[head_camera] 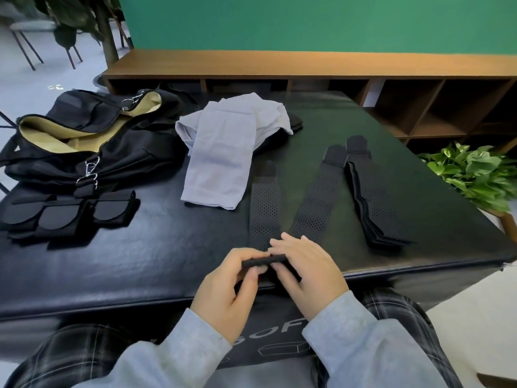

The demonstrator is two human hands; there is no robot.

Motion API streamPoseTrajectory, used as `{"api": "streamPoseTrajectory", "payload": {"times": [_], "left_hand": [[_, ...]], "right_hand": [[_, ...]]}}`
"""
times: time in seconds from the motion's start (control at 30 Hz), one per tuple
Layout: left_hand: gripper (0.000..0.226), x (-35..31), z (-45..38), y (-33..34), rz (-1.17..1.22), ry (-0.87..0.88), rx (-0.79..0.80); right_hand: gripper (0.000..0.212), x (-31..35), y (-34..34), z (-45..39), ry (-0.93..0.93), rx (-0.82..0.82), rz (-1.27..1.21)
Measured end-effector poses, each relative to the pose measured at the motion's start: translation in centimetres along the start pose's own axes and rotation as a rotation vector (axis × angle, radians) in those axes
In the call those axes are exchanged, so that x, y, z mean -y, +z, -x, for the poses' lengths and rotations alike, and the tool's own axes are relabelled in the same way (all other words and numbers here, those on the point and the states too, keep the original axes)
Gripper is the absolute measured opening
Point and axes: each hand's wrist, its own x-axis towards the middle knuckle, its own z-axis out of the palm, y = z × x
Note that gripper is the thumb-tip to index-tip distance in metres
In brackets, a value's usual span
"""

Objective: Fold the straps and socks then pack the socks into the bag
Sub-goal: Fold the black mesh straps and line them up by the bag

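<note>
Two black perforated straps lie on the black table (126, 264): one strap (264, 211) runs straight away from me, another strap (319, 197) angles to the right. Their near ends meet at my hands. My left hand (229, 287) pinches a folded black strap end (263, 261), and my right hand (310, 270) holds its other side between thumb and fingers. A stack of folded straps (375, 203) lies to the right. Pale lilac socks (223, 155) are heaped mid-table. The black bag (92, 141) lies open at the left, showing its tan lining.
Folded black straps with rounded tabs (67, 214) sit at the near left below the bag. A low wooden shelf unit (307, 68) runs behind the table. A green plant (475, 175) stands off the table's right edge. My knees are under the near edge.
</note>
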Motion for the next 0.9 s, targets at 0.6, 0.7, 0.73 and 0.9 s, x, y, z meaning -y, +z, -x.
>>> {"api": "streamPoseTrajectory", "payload": {"times": [0.6,0.7,0.73,0.9], "left_hand": [[0.064,3.7,-12.4,-4.6,-1.243,-0.247,0.173],[0.066,3.9,-12.1,-4.7,-1.169,-0.350,0.112],[0.065,4.0,-11.7,-4.6,-1.141,-0.313,0.104],[0.077,3.6,-7.4,-3.3,-0.627,0.144,0.076]], "right_hand": [[0.022,-0.7,1.0,0.2,0.066,-0.128,0.082],[0.022,-0.7,1.0,0.2,0.064,-0.133,0.088],[0.022,-0.6,1.0,0.3,0.065,-0.133,0.090],[0.025,-0.4,0.8,0.1,0.076,-0.141,0.123]]}}
